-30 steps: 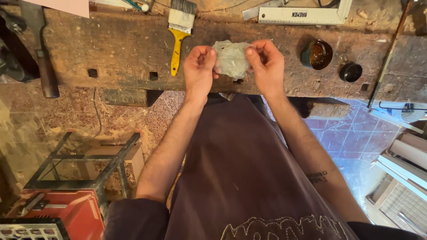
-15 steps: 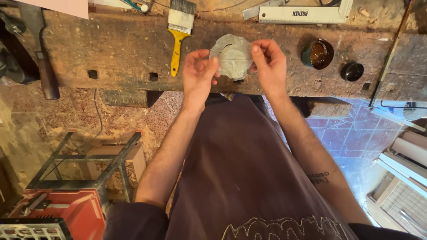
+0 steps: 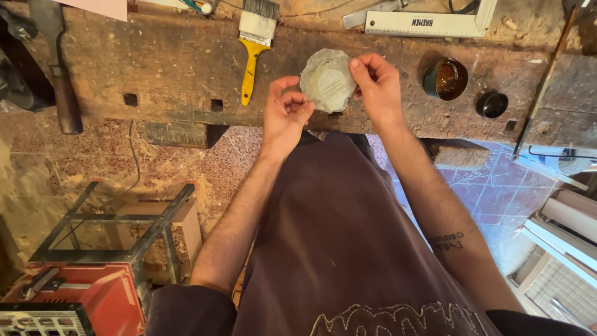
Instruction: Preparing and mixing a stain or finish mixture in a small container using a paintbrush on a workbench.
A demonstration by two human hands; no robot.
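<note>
At the near edge of a worn wooden workbench (image 3: pixel 155 68), a person's right hand (image 3: pixel 378 87) pinches a crumpled pale wad (image 3: pixel 327 79) between thumb and fingers; the left hand (image 3: pixel 286 115), fingers curled, touches its side, beside a yellow-handled paintbrush (image 3: pixel 254 46).

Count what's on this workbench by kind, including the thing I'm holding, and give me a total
Pale crumpled wad, pinched in the right hand, left hand beside it: 1
Paintbrush: 1
Ruler: 1
Small dark cups: 2
Total: 5
</note>
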